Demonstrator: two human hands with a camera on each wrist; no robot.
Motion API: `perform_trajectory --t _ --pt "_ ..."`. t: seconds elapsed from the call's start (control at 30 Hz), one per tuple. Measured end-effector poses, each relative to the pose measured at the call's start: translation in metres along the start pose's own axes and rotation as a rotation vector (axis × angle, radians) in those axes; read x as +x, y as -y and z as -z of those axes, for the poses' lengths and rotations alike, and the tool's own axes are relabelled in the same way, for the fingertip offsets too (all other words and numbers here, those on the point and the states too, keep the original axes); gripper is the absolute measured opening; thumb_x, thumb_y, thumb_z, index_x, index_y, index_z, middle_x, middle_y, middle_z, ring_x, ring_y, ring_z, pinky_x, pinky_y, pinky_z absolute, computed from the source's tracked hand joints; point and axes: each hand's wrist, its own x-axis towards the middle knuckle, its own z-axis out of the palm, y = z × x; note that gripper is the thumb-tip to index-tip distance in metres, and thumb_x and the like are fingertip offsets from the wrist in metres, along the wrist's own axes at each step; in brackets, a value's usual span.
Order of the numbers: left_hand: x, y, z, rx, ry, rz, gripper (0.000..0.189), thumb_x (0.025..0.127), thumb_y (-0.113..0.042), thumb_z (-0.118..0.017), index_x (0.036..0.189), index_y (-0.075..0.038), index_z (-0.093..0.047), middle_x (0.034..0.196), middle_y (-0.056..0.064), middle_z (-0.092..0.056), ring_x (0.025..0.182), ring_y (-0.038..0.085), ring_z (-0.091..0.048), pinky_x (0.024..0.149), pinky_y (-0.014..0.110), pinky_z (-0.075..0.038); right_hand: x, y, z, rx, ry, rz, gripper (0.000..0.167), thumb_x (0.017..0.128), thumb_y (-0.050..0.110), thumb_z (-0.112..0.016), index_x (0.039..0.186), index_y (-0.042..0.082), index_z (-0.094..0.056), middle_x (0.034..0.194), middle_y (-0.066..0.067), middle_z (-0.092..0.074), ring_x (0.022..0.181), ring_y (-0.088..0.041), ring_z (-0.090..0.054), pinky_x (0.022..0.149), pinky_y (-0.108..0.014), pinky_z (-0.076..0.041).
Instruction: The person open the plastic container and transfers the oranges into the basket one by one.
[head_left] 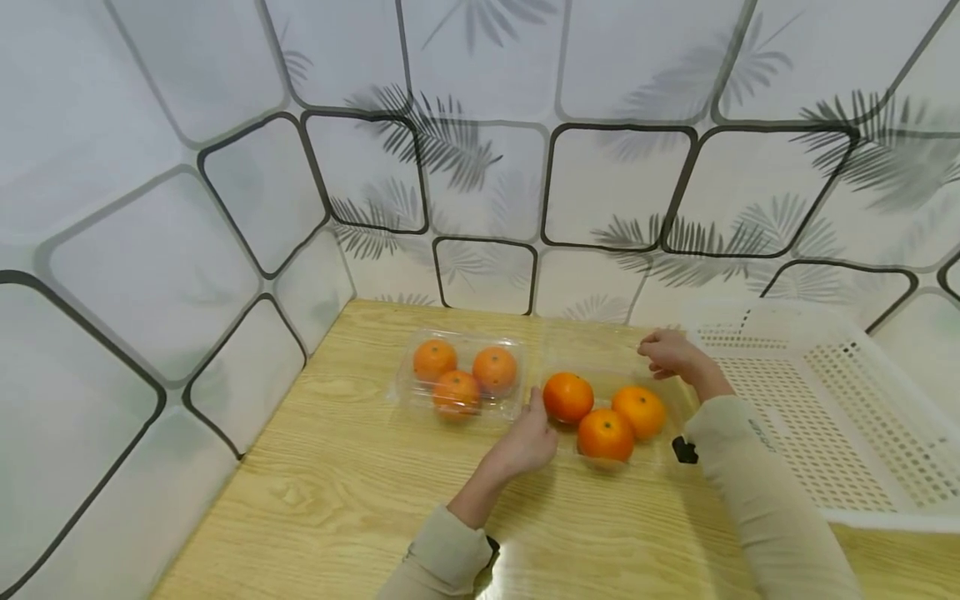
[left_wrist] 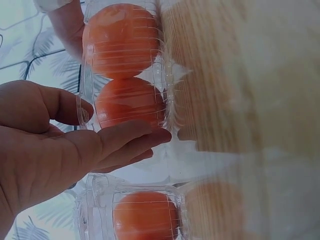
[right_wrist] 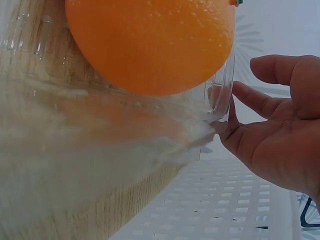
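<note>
A clear plastic clamshell box (head_left: 656,454) holds three oranges (head_left: 606,435) on the wooden table, its transparent lid (head_left: 592,335) folded back toward the wall. My left hand (head_left: 528,437) grips the left side of this box; in the left wrist view the thumb is at the rim and the fingers (left_wrist: 125,140) lie straight along the outer wall. At the back right corner is my right hand (head_left: 672,354). Its fingers touch the edge of the box in the right wrist view, while the thumb (right_wrist: 272,69) stands apart from them.
Left of it sits a second clear box (head_left: 407,392), its lid down over three more oranges (head_left: 435,360). A white perforated plastic basket (head_left: 787,400) stands at the right. A patterned sheet (head_left: 480,192) rises behind the table (head_left: 337,500) and along its left.
</note>
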Motion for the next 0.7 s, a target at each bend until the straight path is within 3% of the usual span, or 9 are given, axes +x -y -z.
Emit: perform_trajectory --t 0.4,0.7 --pt "0.001 -0.002 -0.010 -0.019 -0.012 -0.029 0.075 0.091 0.004 -0.043 0.152 0.016 -0.001 0.150 0.044 -0.022 0.144 0.045 -0.023 0.117 0.049 -0.022 -0.012 0.002 0.006 0.022 0.014 0.021 0.061 0.104 0.021 -0.037 0.150 -0.016 -0.019 0.152 -0.039 -0.020 0.133 -0.056 -0.035 0.101 -0.052 -0.046" --pt "0.001 -0.001 -0.003 -0.007 -0.017 -0.015 0.073 0.093 0.003 -0.044 0.152 0.016 -0.003 0.152 0.042 -0.020 0.145 0.046 -0.021 0.117 0.051 -0.021 -0.025 0.030 0.001 0.066 -0.011 0.119 0.059 0.103 0.021 -0.041 0.150 -0.011 -0.025 0.152 -0.035 -0.026 0.133 -0.056 -0.034 0.107 -0.059 -0.037"
